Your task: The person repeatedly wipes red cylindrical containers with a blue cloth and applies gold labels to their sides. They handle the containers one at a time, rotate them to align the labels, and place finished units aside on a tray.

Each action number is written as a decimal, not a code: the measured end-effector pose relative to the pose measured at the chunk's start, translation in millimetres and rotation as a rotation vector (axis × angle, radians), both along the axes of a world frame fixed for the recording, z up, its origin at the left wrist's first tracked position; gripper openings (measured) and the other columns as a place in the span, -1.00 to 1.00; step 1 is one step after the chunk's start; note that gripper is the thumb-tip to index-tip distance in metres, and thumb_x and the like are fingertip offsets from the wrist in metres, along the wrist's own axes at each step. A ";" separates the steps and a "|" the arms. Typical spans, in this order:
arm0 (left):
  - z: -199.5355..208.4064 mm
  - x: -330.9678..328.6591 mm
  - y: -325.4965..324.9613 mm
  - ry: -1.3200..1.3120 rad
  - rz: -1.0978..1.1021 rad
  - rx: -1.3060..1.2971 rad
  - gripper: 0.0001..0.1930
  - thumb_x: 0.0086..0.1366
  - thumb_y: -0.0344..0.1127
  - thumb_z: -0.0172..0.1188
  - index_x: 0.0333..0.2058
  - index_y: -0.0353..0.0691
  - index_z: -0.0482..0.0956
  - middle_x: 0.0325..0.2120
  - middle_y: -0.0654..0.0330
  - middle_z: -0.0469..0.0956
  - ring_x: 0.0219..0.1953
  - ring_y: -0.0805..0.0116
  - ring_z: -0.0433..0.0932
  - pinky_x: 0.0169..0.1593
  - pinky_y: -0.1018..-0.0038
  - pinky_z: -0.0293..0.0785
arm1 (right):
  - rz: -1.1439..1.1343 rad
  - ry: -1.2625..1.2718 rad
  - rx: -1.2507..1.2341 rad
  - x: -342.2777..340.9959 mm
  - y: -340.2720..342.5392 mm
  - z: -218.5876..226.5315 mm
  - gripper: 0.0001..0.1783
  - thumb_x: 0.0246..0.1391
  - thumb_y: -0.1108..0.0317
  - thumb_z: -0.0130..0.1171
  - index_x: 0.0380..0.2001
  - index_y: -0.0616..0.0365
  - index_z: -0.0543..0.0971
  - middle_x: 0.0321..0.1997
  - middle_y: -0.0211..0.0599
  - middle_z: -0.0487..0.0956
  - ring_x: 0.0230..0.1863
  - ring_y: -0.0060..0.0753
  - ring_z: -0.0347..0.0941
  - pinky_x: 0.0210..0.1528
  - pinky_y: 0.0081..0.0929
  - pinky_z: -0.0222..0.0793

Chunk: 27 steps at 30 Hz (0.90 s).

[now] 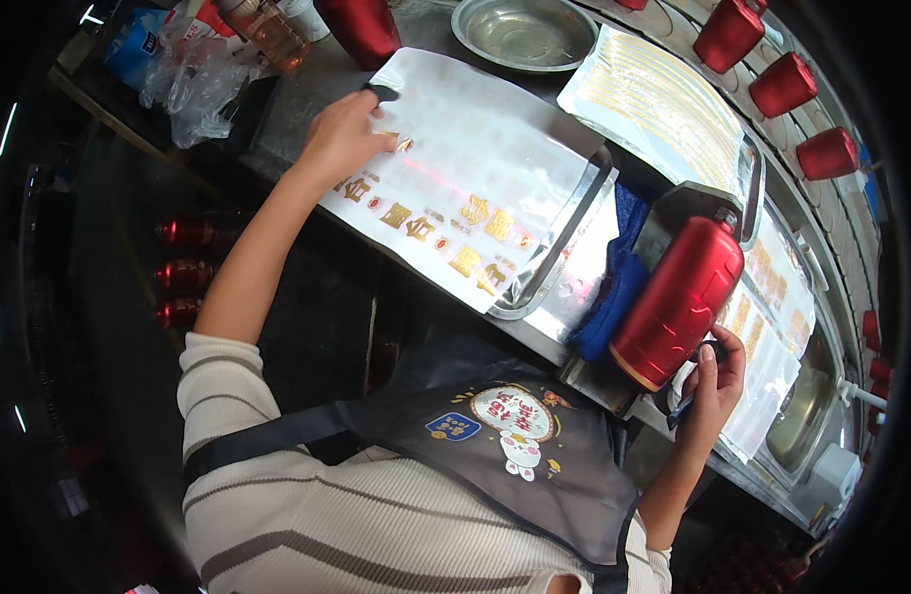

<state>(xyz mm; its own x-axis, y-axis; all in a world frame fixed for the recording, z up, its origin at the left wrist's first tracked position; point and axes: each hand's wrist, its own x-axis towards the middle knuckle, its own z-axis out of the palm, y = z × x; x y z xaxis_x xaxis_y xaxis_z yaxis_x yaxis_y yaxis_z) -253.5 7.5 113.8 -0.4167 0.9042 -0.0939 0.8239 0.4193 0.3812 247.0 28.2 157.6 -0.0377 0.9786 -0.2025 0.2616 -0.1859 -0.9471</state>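
Note:
My left hand [345,137] lies over a white decal sheet [545,139], thumb and forefinger apart; a black cover sits on a fingertip. A small gold decal [404,145] lies at the thumb's tip. Gold lettering decals [487,218] with small red marks run along the sheet's near part. To the right, a red metallic bottle [681,302] leans at a slant, its neck toward the far side. My right hand [715,384] is beside its lower right side, fingers curled around a slim dark blue tool [680,408] that is mostly hidden. Whether this hand touches the bottle is unclear.
A blue cloth [614,297] lies left of the bottle. A metal tray [559,252] sits under the sheet's right end. Beyond are a round metal basin [525,35], a yellow-striped sheet [654,104] and several red bottles [782,84]. Plastic bags [203,89] lie far left.

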 end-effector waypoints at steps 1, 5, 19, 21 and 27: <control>-16.7 -5.6 6.3 0.106 -0.124 0.078 -0.52 0.00 -0.23 0.44 -0.10 -0.23 0.51 -0.18 0.00 0.55 -0.05 0.05 0.54 0.01 0.28 0.42 | 0.009 0.000 0.006 -3.6 -0.9 1.2 -0.67 0.20 0.41 0.14 0.03 0.20 0.48 -0.35 -0.54 0.41 -0.51 -0.82 0.15 -0.48 -0.80 0.00; -19.1 -12.2 32.4 0.250 -0.151 -0.174 -0.14 -0.14 0.03 0.50 0.12 -0.27 0.44 0.22 -0.07 0.28 0.33 0.03 0.14 0.32 0.11 0.04 | 0.004 -0.028 0.017 -0.2 -3.2 3.9 -0.67 0.19 0.43 0.14 0.03 0.22 0.48 -0.33 -0.51 0.41 -0.44 -0.77 0.20 -0.42 -0.79 0.06; -40.3 -14.1 39.5 0.292 -0.126 -0.120 -0.09 -0.05 0.24 0.37 0.18 -0.26 0.39 0.34 -0.04 0.07 0.42 -0.04 -0.08 0.39 -0.05 -0.19 | 0.015 -0.036 -0.057 4.9 3.4 -1.3 -0.67 0.20 0.44 0.14 0.03 0.24 0.47 -0.29 -0.48 0.42 -0.29 -0.69 0.30 -0.21 -0.73 0.23; -51.5 -8.5 48.9 0.375 -0.080 -0.048 -0.11 -0.04 0.23 0.37 0.14 -0.30 0.41 0.34 -0.01 0.07 0.41 -0.03 -0.08 0.38 -0.10 -0.23 | 0.013 -0.042 -0.013 3.6 3.5 -5.0 -0.67 0.20 0.45 0.14 0.03 0.25 0.47 -0.27 -0.46 0.42 -0.26 -0.67 0.31 -0.18 -0.71 0.26; -73.7 -9.2 92.4 0.415 -0.073 0.291 -0.42 0.11 0.06 0.30 -0.06 -0.32 0.53 0.23 0.04 0.31 0.31 -0.01 0.16 0.36 -0.05 -0.11 | -0.016 -0.017 -0.018 6.4 2.2 -6.0 -0.67 0.19 0.45 0.14 0.03 0.26 0.47 -0.22 -0.41 0.44 -0.21 -0.63 0.35 -0.09 -0.64 0.35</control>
<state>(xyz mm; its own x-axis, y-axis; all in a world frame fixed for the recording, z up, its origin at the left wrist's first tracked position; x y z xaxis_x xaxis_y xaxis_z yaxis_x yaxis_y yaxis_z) -262.6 99.9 40.1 -0.3002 0.8964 0.3260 0.9539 0.2802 0.1080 253.3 30.4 151.6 -0.0183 0.9752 -0.2206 0.2742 -0.2073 -0.9391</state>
